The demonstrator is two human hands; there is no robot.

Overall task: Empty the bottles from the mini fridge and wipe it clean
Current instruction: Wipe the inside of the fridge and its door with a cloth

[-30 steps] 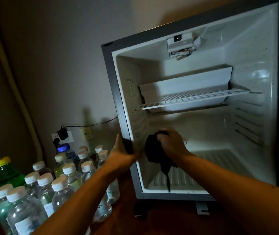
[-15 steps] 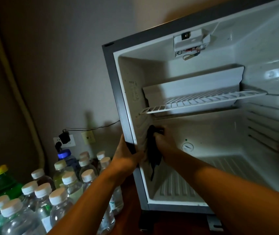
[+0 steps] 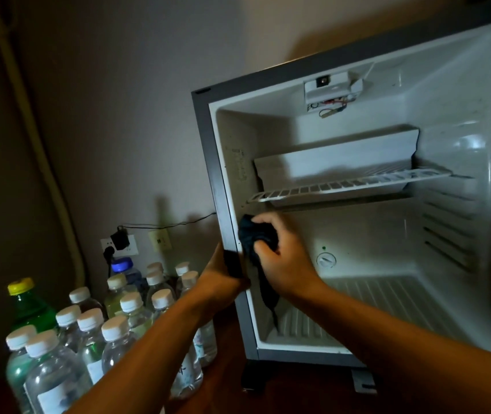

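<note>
The mini fridge (image 3: 459, 264) stands open with no bottles inside; a white wire shelf (image 3: 348, 183) crosses its upper half. My left hand (image 3: 220, 276) grips the grey left edge of the fridge frame (image 3: 208, 162). My right hand (image 3: 280, 252) holds a bunched dark cloth (image 3: 254, 237) pressed against the inner left wall just below the shelf, with a tail of cloth hanging down. Several clear bottles with white caps (image 3: 113, 330) stand on the floor to the left of the fridge, along with a green bottle with a yellow cap (image 3: 26, 306).
A wall socket with a black plug and adapter (image 3: 119, 243) sits behind the bottles, with a thin cable running to the fridge. A pale pipe (image 3: 29, 115) runs down the wall at left. A round dial (image 3: 326, 259) sits on the fridge's back wall.
My right hand has carried the cloth upward along the fridge's inner left wall, from near the lower part to just under the shelf. The left hand keeps its grip on the frame.
</note>
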